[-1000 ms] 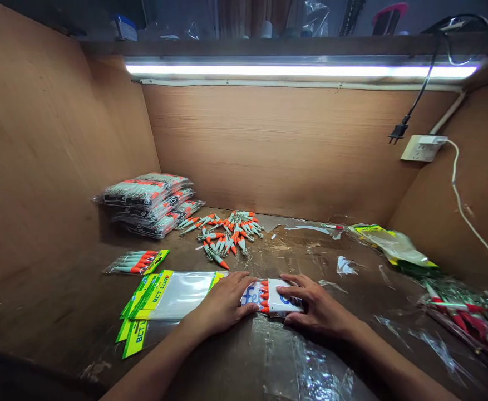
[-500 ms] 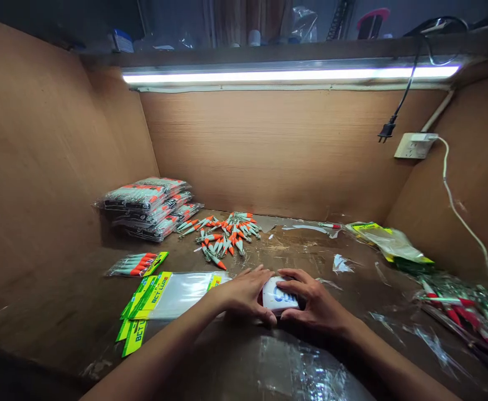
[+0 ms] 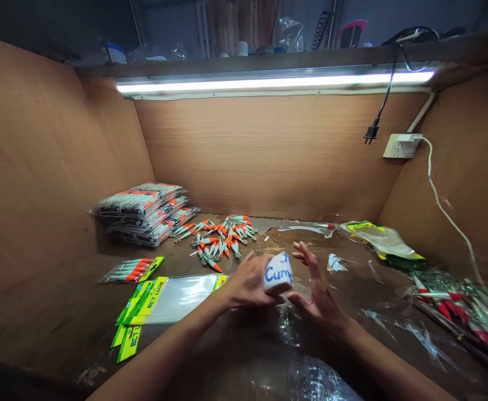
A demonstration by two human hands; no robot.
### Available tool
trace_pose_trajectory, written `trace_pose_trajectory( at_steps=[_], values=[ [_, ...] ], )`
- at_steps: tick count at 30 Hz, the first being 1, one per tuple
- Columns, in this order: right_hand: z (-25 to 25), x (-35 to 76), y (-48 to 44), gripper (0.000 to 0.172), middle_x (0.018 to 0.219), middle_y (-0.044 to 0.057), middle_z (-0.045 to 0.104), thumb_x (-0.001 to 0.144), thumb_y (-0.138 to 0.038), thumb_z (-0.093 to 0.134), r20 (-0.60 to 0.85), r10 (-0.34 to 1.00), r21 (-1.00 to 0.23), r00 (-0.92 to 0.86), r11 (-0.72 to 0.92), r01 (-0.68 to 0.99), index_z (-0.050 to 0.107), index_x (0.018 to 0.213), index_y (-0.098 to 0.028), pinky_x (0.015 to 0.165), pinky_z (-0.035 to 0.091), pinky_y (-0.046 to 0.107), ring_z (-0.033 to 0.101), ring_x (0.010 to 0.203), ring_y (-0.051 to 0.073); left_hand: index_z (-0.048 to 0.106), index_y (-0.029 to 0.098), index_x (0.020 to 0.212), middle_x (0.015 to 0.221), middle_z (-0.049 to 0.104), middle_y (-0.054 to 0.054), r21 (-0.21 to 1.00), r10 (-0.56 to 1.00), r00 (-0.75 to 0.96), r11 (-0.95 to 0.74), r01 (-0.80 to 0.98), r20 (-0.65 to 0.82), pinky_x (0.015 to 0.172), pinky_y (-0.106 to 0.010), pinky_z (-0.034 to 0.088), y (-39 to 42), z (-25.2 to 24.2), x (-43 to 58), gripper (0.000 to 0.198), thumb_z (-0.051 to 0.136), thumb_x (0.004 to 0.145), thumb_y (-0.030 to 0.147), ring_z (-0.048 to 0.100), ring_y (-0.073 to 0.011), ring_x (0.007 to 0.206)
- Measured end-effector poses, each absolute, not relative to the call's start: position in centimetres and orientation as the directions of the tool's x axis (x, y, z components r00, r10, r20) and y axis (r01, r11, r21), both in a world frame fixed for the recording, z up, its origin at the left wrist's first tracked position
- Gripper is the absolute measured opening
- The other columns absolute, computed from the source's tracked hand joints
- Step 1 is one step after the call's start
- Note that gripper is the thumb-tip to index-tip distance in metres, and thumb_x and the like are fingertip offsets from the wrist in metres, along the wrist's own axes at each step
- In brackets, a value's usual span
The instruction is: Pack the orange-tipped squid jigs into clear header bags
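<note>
My left hand [image 3: 250,281] is closed round one side of a white, rounded, block-like object [image 3: 279,274] with blue lettering, tilted above the bench. Exactly what this object is, I cannot make out. Just to its right, my right hand [image 3: 316,292] is open, fingers spread and raised. Shiny clear film [image 3: 286,326] shows below the object. Left of my hands lie flat clear bags [image 3: 181,298] with yellow-green headers. Beyond them is a loose heap of orange and pale green fishing lures [image 3: 227,239].
Bagged lures [image 3: 143,211] are stacked at the back left, with one filled pack [image 3: 131,270] in front. More bags [image 3: 383,239] lie back right, near red and green lures in plastic [image 3: 456,306]. Crumpled film [image 3: 323,381] lies in front. A plug [image 3: 371,132] hangs from above.
The white object has been lifted and tilted in my left hand, showing more lettering. My right hand has come off it and opened. The view has shifted slightly.
</note>
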State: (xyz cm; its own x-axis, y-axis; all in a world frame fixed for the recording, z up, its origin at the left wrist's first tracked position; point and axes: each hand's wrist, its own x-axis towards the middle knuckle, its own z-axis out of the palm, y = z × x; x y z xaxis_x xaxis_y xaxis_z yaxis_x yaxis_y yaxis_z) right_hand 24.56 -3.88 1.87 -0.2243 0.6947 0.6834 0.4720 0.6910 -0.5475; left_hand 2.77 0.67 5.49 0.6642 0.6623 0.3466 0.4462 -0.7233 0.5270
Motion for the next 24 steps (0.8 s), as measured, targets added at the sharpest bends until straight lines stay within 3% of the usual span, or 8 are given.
trace_pose_trajectory(
  at_steps=[2,4,8,12,17,24],
  values=[
    [2.0,24.9,-3.7,0.089,0.156,0.014,0.028,0.090,-0.055,0.056,0.703,0.691,-0.555,-0.169,0.682,0.476,0.007,0.157,-0.024,0.113,0.033,0.053,0.041,0.134,0.033,0.048,0.020,0.133,0.115,0.062,-0.011,0.636,0.730,0.569,-0.652,0.413,0.379,0.092,-0.046,0.044,1.2,8.0,1.7,0.085,0.082,0.063,0.053,0.060,-0.0304,0.100],
    [1.8,25.1,-3.4,0.085,0.155,0.013,0.030,0.091,-0.050,0.056,0.700,0.700,-0.563,-0.141,0.663,0.494,0.007,0.157,-0.026,0.112,0.033,0.054,0.043,0.132,0.032,0.054,0.018,0.127,0.111,0.062,-0.010,0.740,0.775,0.502,-0.584,0.334,0.385,0.082,-0.039,0.046,1.8,10.2,0.2,0.072,0.077,0.070,0.056,0.060,-0.0269,0.092],
    [1.1,25.3,-2.5,0.083,0.151,0.013,0.036,0.091,-0.044,0.059,0.683,0.720,-0.560,-0.126,0.626,0.543,0.011,0.156,-0.027,0.111,0.036,0.052,0.049,0.126,0.029,0.056,0.020,0.125,0.117,0.061,-0.011,0.831,0.798,0.381,-0.544,0.120,0.467,0.084,-0.039,0.046,2.7,12.0,-2.8,0.062,0.069,0.077,0.057,0.058,-0.0291,0.102],
    [0.7,25.3,-2.0,0.083,0.147,0.011,0.042,0.091,-0.040,0.060,0.653,0.744,-0.557,-0.142,0.599,0.575,0.010,0.156,-0.028,0.110,0.038,0.051,0.051,0.123,0.027,0.054,0.021,0.129,0.122,0.060,-0.012,0.884,0.833,0.322,-0.467,-0.030,0.451,0.084,-0.039,0.046,2.8,9.7,-3.9,0.063,0.069,0.078,0.055,0.054,-0.0324,0.113],
    [0.3,25.3,-1.8,0.083,0.145,0.011,0.044,0.090,-0.038,0.061,0.634,0.757,-0.554,-0.157,0.586,0.591,0.011,0.156,-0.028,0.109,0.041,0.049,0.053,0.121,0.026,0.053,0.022,0.130,0.124,0.061,-0.011,0.870,0.835,0.244,-0.482,-0.106,0.493,0.099,-0.044,0.040,2.2,8.2,-4.3,0.066,0.073,0.075,0.053,0.050,-0.0329,0.121],
    [-0.1,25.4,-1.4,0.080,0.145,0.011,0.045,0.091,-0.037,0.058,0.606,0.776,-0.559,-0.174,0.571,0.600,0.011,0.156,-0.029,0.106,0.044,0.049,0.056,0.118,0.026,0.058,0.021,0.121,0.123,0.059,-0.012,0.820,0.777,0.309,-0.573,-0.013,0.548,0.104,-0.046,0.035,1.2,10.6,-5.1,0.064,0.076,0.070,0.058,0.047,-0.0351,0.124]
  ],
)
